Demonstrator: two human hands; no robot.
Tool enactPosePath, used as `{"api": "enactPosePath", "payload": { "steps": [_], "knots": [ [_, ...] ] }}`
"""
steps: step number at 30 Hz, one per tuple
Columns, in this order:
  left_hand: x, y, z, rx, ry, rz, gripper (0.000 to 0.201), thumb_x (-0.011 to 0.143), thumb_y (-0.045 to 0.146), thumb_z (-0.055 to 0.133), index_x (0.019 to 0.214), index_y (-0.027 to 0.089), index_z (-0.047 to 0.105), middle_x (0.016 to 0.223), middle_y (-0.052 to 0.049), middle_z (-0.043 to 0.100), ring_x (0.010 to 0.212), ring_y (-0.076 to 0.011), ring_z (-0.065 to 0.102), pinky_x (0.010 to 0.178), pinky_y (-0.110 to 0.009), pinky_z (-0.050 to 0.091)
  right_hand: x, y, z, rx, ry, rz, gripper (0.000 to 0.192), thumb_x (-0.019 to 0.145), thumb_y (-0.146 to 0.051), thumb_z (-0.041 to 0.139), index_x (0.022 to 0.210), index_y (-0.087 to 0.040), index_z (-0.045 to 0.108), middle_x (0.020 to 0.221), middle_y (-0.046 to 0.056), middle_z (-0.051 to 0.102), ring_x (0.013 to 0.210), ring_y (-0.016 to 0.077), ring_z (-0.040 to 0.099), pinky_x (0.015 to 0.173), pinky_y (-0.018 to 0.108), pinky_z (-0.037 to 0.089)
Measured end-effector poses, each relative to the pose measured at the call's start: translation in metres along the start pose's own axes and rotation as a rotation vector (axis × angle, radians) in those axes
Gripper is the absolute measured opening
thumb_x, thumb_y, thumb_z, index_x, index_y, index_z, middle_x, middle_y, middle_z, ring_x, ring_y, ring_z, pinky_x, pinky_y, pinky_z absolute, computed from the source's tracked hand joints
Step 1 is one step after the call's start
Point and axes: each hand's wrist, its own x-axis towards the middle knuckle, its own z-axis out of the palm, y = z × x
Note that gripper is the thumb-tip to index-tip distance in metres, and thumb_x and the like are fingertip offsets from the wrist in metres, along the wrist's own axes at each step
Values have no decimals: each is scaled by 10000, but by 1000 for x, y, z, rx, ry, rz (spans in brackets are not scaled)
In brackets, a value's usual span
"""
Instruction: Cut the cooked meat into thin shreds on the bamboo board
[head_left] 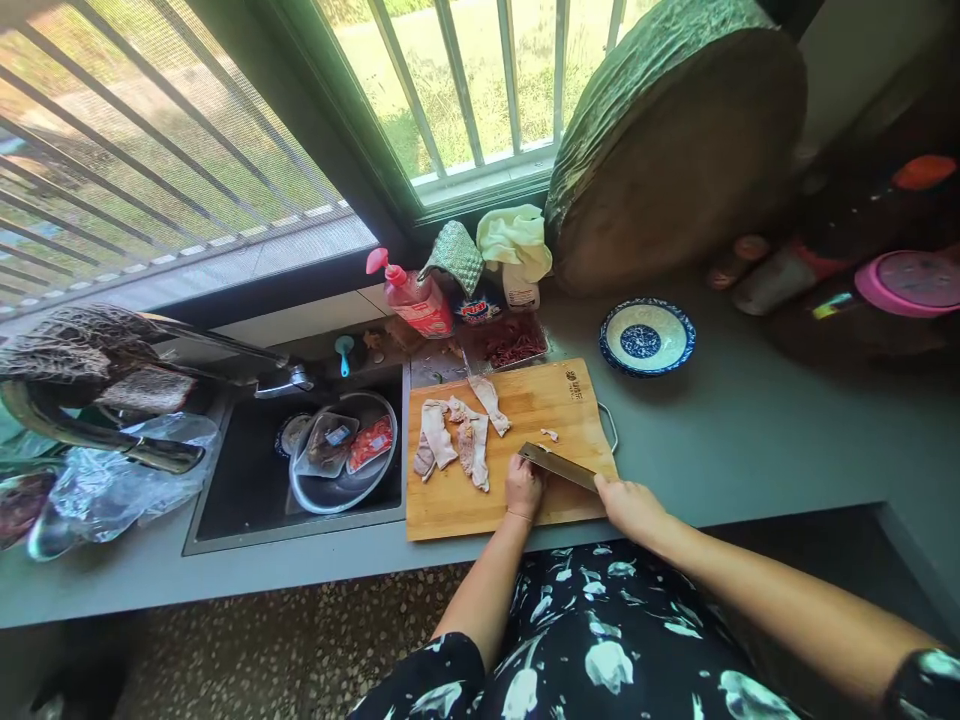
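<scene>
Inspector: Report each grip.

Operator: From my end of the feed, the right hand (632,508) is closed round the handle of a broad knife (562,468). The left hand (525,487) is curled over the cutting board (450,515), just beside the blade's free end. Its fingertips are hidden, so I cannot tell whether that grip holds a piece.

Inspector: Step in hand?

Operator: I judge it to be slicing. The next move calls for — in my view — a steady left hand, fingertips tucked clear of the edge before the knife bears down.

Inspector: Orientation?

Operator: The knife's long axis lies slantwise over the board's right half: handle right and nearer, free end pointing left and slightly away. Pale meat strips (439,435) lie on the left half. Most run near to far; the farthest one slants, its near end to the right. I note a small scrap (550,434) just past the blade.

Inspector: Surroundings?

Operator: A blue-patterned bowl (647,337) stands on the worktop (765,430), right of the board's far end. Left is the sink (247,480) — with a metal basin (346,498) holding wrapped packs (330,450).
</scene>
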Motion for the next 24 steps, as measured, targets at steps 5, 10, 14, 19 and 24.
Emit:
{"api": "enactPosePath", "payload": {
  "steps": [5, 10, 14, 19, 24],
  "knots": [
    [-4, 2, -4, -62, 27, 70, 96, 792, 177, 489, 794, 158, 583, 830, -75, 581, 853, -182, 530, 765, -330, 454, 27, -9, -14, 34, 22, -17, 229, 831, -128, 323, 988, -121, 490, 832, 143, 622, 805, 219, 605, 663, 293, 417],
    [-5, 8, -11, -210, 72, -62, 119, 809, 174, 452, 847, 153, 563, 880, -73, 565, 868, -167, 529, 783, -333, 453, 33, 27, -23, 203, 79, -97, 241, 838, -203, 353, 1008, -155, 517, 886, 99, 626, 814, 179, 594, 628, 216, 374],
    [-5, 13, -18, -300, 65, -145, 165, 801, 172, 455, 943, 153, 536, 913, -79, 565, 866, -163, 536, 769, -318, 459, 22, 41, -11, 256, 116, -110, 248, 847, -237, 354, 1018, -166, 518, 850, 72, 631, 787, 165, 592, 603, 202, 342],
    [-6, 12, -23, -304, 61, -225, 213, 811, 162, 412, 990, 158, 528, 951, -80, 565, 887, -161, 536, 796, -314, 445, 16, 37, 18, 307, 112, -21, 239, 851, -255, 362, 1003, -164, 523, 862, 70, 634, 791, 167, 593, 595, 202, 333],
    [-4, 20, -25, -159, 34, -244, 312, 744, 220, 526, 1050, 161, 505, 945, -79, 554, 884, -190, 519, 795, -339, 424, 11, 38, 34, 402, 199, -4, 255, 850, -246, 360, 1044, -154, 498, 901, 68, 632, 824, 166, 589, 623, 203, 344]
  ]
}}
